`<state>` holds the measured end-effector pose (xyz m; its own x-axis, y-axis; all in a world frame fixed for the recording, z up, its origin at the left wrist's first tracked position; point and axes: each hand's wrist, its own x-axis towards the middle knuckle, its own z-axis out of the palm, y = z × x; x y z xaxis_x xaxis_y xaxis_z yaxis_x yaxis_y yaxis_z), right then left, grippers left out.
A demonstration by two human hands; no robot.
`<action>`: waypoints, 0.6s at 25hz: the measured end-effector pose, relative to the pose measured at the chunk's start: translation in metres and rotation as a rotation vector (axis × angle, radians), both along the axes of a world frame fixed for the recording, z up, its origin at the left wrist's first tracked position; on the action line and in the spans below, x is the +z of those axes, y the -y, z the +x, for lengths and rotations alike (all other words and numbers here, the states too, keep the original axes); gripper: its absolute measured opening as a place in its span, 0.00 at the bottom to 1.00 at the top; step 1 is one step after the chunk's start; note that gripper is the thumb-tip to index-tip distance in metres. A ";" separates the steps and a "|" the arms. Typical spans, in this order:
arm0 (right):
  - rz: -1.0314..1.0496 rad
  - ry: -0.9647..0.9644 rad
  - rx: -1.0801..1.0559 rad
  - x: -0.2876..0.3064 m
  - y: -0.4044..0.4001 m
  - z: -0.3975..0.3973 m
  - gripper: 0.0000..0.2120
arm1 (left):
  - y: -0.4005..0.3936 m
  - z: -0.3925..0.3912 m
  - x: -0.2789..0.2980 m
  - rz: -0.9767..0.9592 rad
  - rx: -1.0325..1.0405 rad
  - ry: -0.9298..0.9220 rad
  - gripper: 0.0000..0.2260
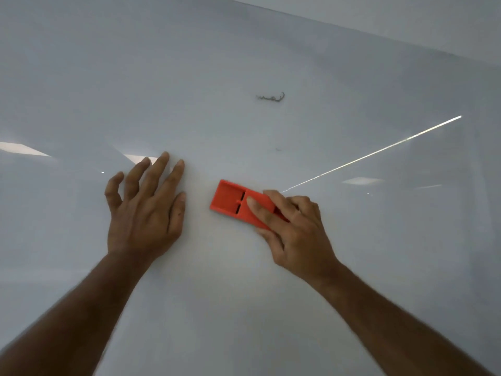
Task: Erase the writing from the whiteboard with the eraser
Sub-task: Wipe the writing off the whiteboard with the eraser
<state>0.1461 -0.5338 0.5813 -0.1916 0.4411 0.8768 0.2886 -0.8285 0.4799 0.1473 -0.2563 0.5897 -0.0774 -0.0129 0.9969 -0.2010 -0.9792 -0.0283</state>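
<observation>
The right hand (295,226) pinches the orange eraser (238,203) flat on the whiteboard (352,267); the left hand (146,207) rests spread just left of it. The writing (271,97) sits well beyond, farther up. A short stroke could miss it, and a small smudge (278,149) nearer might be overlooked.

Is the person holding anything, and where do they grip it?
The right hand holds the red eraser by its near end, fingers on top. The left hand holds nothing, lying open on the whiteboard.
</observation>
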 end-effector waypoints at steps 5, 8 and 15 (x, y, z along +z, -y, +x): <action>0.246 -0.024 -0.026 0.091 -0.006 -0.004 0.25 | -0.002 -0.002 0.005 0.025 0.040 -0.011 0.27; 0.425 -0.053 -0.080 0.149 0.003 -0.006 0.27 | -0.009 -0.003 0.008 0.071 0.109 -0.022 0.27; 0.682 -0.155 -0.026 0.201 0.009 -0.005 0.28 | -0.014 0.002 0.005 0.072 0.143 -0.039 0.28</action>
